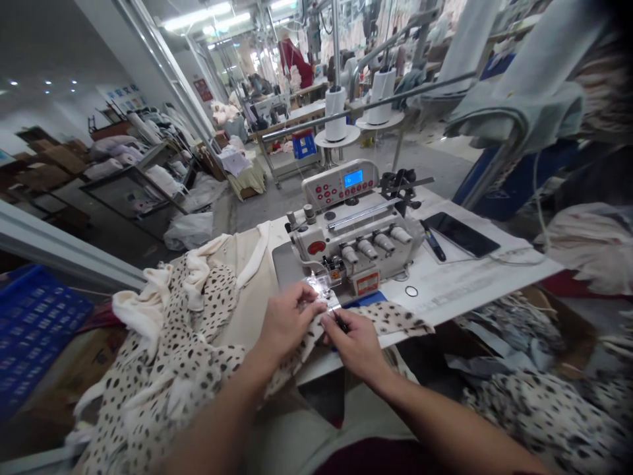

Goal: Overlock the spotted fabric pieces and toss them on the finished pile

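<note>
A white overlock sewing machine with a lit blue display stands on the white table. At its needle area my left hand is closed, thumb and fingers pinched together by the presser foot; what is between them is too small to make out. Just to the right, my right hand is closed on a small dark tool, its tip toward the needle area. Cream fabric with black spots lies under and beside both hands. More of the spotted fabric is heaped on the left side.
On the table's right lie a black phone, a dark cutter-like tool and a small black ring. Thread cones stand behind the machine. A blue basket is at far left; spotted fabric is piled at lower right.
</note>
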### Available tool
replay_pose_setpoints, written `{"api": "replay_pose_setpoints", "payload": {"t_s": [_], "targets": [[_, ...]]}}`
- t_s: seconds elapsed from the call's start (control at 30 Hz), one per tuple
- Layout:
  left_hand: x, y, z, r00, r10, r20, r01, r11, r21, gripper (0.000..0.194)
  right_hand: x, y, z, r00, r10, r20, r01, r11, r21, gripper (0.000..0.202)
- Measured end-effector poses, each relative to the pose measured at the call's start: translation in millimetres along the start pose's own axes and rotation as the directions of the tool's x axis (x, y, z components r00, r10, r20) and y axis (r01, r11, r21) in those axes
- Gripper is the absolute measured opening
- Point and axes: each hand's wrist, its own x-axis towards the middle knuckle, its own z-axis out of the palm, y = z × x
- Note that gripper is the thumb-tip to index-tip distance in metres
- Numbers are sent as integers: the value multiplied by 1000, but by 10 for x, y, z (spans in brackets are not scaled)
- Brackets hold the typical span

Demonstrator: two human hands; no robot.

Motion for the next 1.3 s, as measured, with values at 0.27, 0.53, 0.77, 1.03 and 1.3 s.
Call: {"api": "replay_pose_setpoints", "payload": {"t_s": [0.27,0.53,0.77,1.03,1.3], "targets": [[-232,117,156,903,427,-45,-364,817,447,13,-27,27,88,988,114,-101,-94,978,189,39],[-565,137,340,852,520,-66,-394,718,574,36,-58,118,-89,998,68,-6,-66,982,178,36],[-507,55,490,774,600,-203,-385,700,601,26,100,-252,-652,975,-127,182,175,945,-278,41],[-527,-8,531,794,573,-202,-353,706,614,25,279,-646,-759,907,-117,404,420,314,-851,40],[-521,20,519,786,586,-199,-355,690,631,23,320,-800,-609,909,-24,416,415,136,-899,32]]}}
